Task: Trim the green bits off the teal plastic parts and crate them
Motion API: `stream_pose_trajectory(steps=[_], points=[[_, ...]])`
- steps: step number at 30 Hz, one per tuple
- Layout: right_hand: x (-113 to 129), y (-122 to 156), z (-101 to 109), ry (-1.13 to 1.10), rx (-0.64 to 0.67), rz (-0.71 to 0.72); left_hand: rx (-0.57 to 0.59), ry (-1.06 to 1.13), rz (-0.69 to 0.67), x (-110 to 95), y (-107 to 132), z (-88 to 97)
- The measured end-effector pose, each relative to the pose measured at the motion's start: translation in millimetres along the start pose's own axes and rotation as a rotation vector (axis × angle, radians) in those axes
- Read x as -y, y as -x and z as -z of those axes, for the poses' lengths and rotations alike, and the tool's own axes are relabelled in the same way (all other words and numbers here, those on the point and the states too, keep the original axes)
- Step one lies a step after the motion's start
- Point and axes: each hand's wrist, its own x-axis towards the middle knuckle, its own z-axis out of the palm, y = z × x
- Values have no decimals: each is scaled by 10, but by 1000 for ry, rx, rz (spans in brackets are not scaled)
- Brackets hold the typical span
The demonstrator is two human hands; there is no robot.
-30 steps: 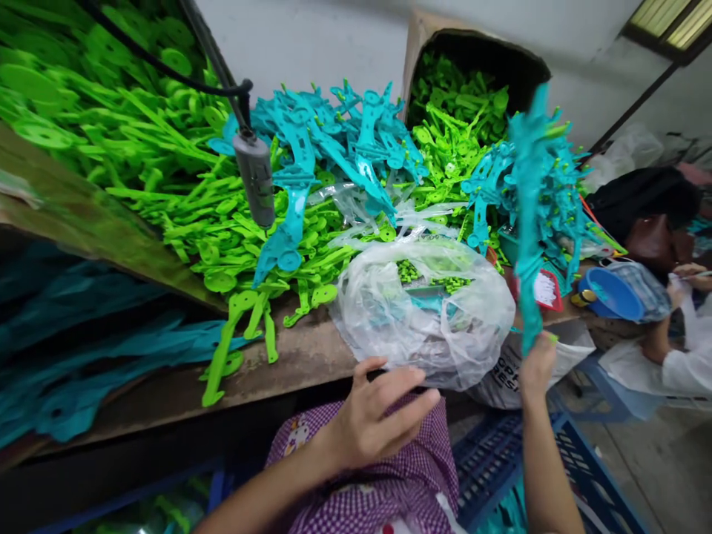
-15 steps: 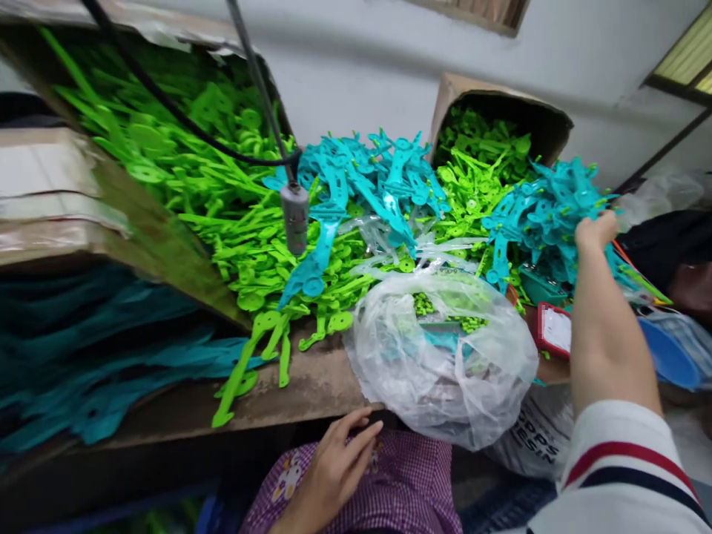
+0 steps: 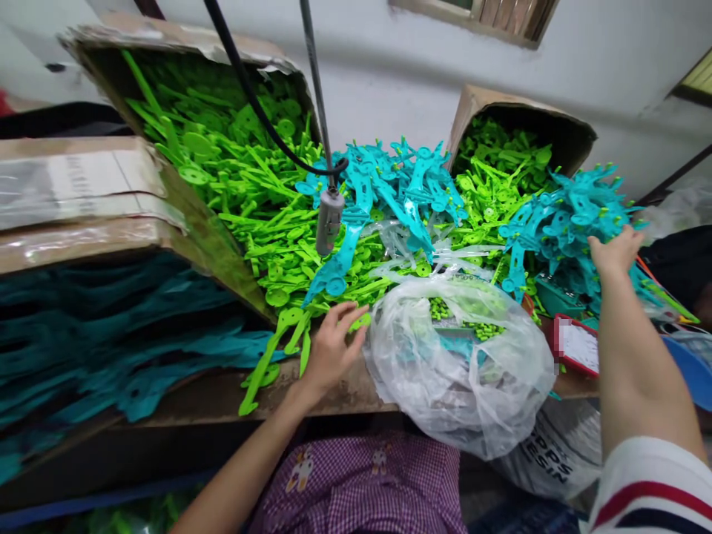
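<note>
A person's right hand (image 3: 616,252) reaches into a heap of blue plastic parts (image 3: 578,208) at the right of the frame, while the left hand (image 3: 334,348) hovers around lower center by loose green plastic parts (image 3: 294,252). The right hand is at the near side of the heap; whether its fingers are clamped on a part cannot be told. The left hand's fingers are slightly bent and apart, with nothing visible between them; whether they touch the green pieces is unclear.

The blue parts are a bright turquoise, long and glossy, with waisted bodies, rounded ends and small holes; little lime-green tips dot many of them. They lie tangled at many angles, one hanging down at the heap's left edge. A second blue pile (image 3: 414,178) sits at upper center, a long piece slanting down from it over the green.

The green parts are vivid lime, slim and bar-like, many ending in flat discs with small holes. They spill from a large cardboard box (image 3: 222,256) at upper left and fill a smaller carton (image 3: 575,141) at upper right. A crumpled clear plastic bag (image 3: 500,404) at lower right of center surrounds tiny green pieces (image 3: 483,328). A gray cylindrical tool (image 3: 330,222) hangs near the middle.
</note>
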Motion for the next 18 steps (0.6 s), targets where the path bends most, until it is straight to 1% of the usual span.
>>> stream_pose_trajectory(steps=[2,3,4,5,6,8,10,11,12,13,14,16,18], points=[[108,223,50,-42,-73,39,-35,-47,-24,69,-467,-115],[181,404,82,-86,-104,93,-60,-84,-22,116,-697,-181],[262,640,118,-146,-119,169,-82,-130,0,170,-916,-249],[343,932,157,-216,-108,277,-87,-181,36,230,-1116,-314],[415,1273,197,-296,-46,384,-81,-225,83,293,-1291,-373],[508,2045,265,-418,135,569,-71,-271,217,418,-1547,-462],[514,2817,304,-441,319,708,-65,-266,317,528,-1680,-507],[491,3160,311,-438,424,757,-68,-253,328,572,-1709,-515],[459,3461,310,-458,494,782,-71,-237,312,604,-1722,-517],[427,3715,306,-481,543,771,-75,-224,278,620,-1725,-516],[401,3922,303,-508,579,740,-78,-212,238,616,-1723,-514],[391,4219,328,-569,616,655,-73,-204,156,532,-1703,-513],[444,4405,432,-622,618,589,-44,-212,61,339,-1634,-508]])
